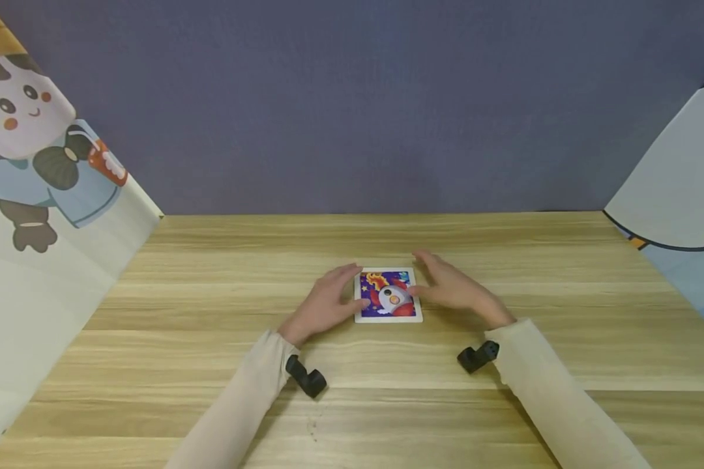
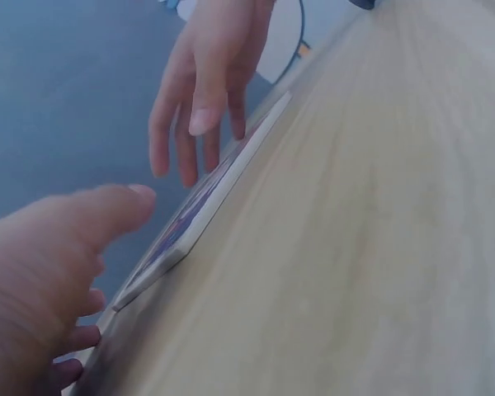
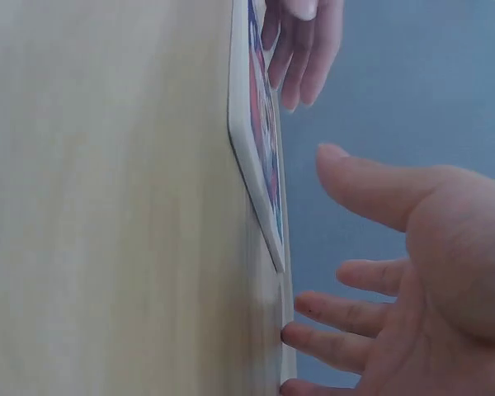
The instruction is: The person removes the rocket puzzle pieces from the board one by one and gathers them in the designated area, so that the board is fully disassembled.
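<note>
A small square picture board (image 1: pixel 390 312) with a white border lies flat on the table between the hands. Its print has a white and red rocket with flames on purple. My left hand (image 1: pixel 324 303) is at the board's left edge, thumb over the near left corner, fingers loosely spread. On the other side my right hand (image 1: pixel 453 286) hovers with thumb and fingers apart, thumb over the right edge. In the left wrist view the board (image 2: pixel 200 216) is seen edge-on, with a gap below the left thumb. The right wrist view shows the board (image 3: pixel 246 136) apart from the right thumb.
The light wood table (image 1: pixel 258 260) runs back to a dark blue-grey wall panel (image 1: pixel 352 104). Cartoon-printed panels flank it on the left (image 1: pixel 47 260) and right (image 1: pixel 674 169). Black wrist cameras, left camera (image 1: pixel 306 376) and right camera (image 1: pixel 478 357), jut inward from the sleeves.
</note>
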The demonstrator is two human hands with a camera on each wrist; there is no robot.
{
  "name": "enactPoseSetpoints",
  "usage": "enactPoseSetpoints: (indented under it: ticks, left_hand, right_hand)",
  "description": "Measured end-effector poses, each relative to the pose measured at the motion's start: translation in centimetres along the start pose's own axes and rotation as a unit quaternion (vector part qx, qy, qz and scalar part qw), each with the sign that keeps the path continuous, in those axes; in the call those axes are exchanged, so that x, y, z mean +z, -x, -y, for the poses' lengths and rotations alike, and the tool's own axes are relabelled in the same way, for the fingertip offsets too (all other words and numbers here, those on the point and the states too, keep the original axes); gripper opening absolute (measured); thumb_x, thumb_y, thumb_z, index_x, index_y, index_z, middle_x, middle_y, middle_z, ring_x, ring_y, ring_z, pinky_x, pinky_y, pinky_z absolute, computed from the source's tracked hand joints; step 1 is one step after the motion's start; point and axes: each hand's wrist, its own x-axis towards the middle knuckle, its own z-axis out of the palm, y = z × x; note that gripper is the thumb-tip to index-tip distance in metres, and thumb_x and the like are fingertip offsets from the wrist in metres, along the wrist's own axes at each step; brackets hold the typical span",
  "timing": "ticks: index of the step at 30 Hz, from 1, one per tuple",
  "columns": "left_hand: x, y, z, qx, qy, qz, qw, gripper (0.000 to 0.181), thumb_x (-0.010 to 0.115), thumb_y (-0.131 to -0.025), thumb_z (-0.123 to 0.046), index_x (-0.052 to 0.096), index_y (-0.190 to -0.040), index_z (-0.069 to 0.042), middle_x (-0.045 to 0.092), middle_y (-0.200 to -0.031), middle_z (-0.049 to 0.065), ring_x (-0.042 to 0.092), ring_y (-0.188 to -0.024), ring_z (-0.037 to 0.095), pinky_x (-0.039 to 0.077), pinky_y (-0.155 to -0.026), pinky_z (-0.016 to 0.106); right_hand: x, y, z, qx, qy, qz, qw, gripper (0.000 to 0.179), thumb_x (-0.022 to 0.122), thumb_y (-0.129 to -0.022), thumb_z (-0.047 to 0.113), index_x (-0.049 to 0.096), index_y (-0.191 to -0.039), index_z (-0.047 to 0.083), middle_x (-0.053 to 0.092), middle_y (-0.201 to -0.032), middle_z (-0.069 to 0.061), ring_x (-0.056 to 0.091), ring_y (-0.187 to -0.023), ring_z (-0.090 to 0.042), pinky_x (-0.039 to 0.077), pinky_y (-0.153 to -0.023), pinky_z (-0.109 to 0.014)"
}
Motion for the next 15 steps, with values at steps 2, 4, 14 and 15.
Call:
enactPoseSetpoints:
  ticks: [2, 4, 14, 15]
  left_hand:
    - [0.1, 0.0, -0.1, 0.008, -0.018, -0.001, 0.9998, 0.07, 0.063, -0.088, -0.04, 0.039, -0.145, -0.008, 0.034, -0.152, 0.015, 0.032, -0.14, 0.034, 0.022, -0.115, 0.055]
    - [0.3, 0.0, 0.0, 0.014, -0.036, -0.001, 0.9993, 0.069, 0.063, -0.088, -0.042, 0.04, -0.144, -0.009, 0.035, -0.152, 0.015, 0.032, -0.139, 0.034, 0.023, -0.115, 0.055]
    - [0.8, -0.1, 0.3, 0.013, -0.088, 0.011, 0.996, 0.069, 0.058, -0.088, -0.05, 0.041, -0.145, -0.013, 0.033, -0.153, 0.012, 0.03, -0.14, 0.032, 0.023, -0.116, 0.051]
    - [0.8, -0.1, 0.2, 0.012, -0.086, 0.012, 0.9962, 0.069, 0.058, -0.089, -0.049, 0.041, -0.144, -0.013, 0.033, -0.153, 0.012, 0.03, -0.141, 0.032, 0.022, -0.116, 0.051]
  right_hand:
    - [0.2, -0.1, 0.1, -0.007, 0.0, -0.005, 1.0, 0.081, 0.065, -0.09, 0.027, 0.019, -0.147, -0.008, 0.03, -0.147, -0.032, 0.03, -0.136, -0.046, 0.024, -0.114, -0.057]
    - [0.4, -0.2, 0.2, -0.01, -0.001, -0.009, 0.9999, 0.079, 0.065, -0.089, 0.026, 0.021, -0.146, -0.008, 0.032, -0.146, -0.032, 0.032, -0.135, -0.046, 0.025, -0.113, -0.057]
    - [1.2, -0.3, 0.6, -0.014, 0.024, -0.028, 0.9992, 0.06, 0.068, -0.087, 0.023, 0.045, -0.134, -0.006, 0.044, -0.138, -0.027, 0.039, -0.131, -0.042, 0.031, -0.11, -0.055]
    - [1.2, -0.3, 0.6, -0.015, 0.026, -0.028, 0.9992, 0.057, 0.068, -0.087, 0.023, 0.047, -0.132, -0.006, 0.045, -0.137, -0.026, 0.04, -0.13, -0.042, 0.032, -0.11, -0.055]
